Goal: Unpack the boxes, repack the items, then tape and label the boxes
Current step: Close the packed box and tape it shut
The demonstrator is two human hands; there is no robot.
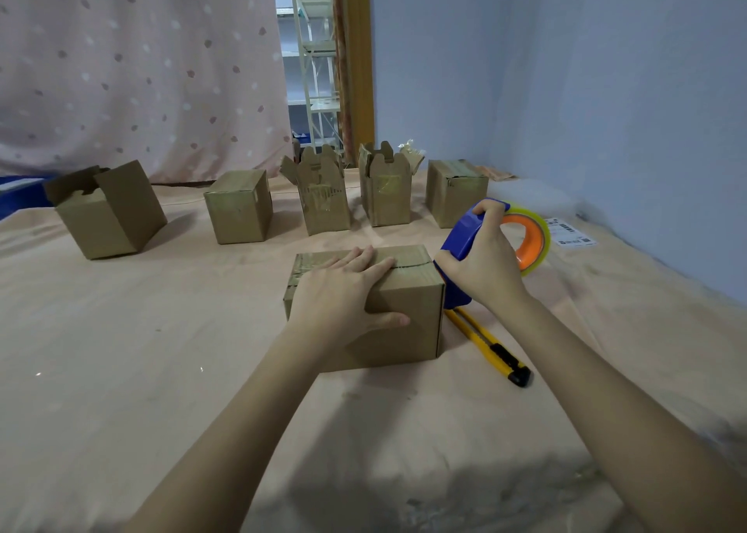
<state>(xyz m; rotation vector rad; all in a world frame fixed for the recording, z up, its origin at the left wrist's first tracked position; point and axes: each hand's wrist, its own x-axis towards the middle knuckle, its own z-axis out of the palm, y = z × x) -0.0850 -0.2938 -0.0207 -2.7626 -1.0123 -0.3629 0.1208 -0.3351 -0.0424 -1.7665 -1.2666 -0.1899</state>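
Observation:
A closed cardboard box [408, 322] sits in the middle of the peach-covered surface. My left hand [343, 294] rests flat on its top, fingers straight, thumb down the front face. At the box's right side my right hand [481, 261] grips a blue tape dispenser [465, 237] that carries a roll of clear tape with an orange core [533, 241]. The dispenser's lower end meets the box's right top edge. A yellow utility knife [489, 346] lies on the surface just right of the box.
Several more cardboard boxes stand in a row behind: an open tilted one [109, 217] at left, a closed one [238, 209], two with raised flaps [323, 201] [384, 193], a closed one [454, 193]. Printed labels [570, 233] lie near the blue wall.

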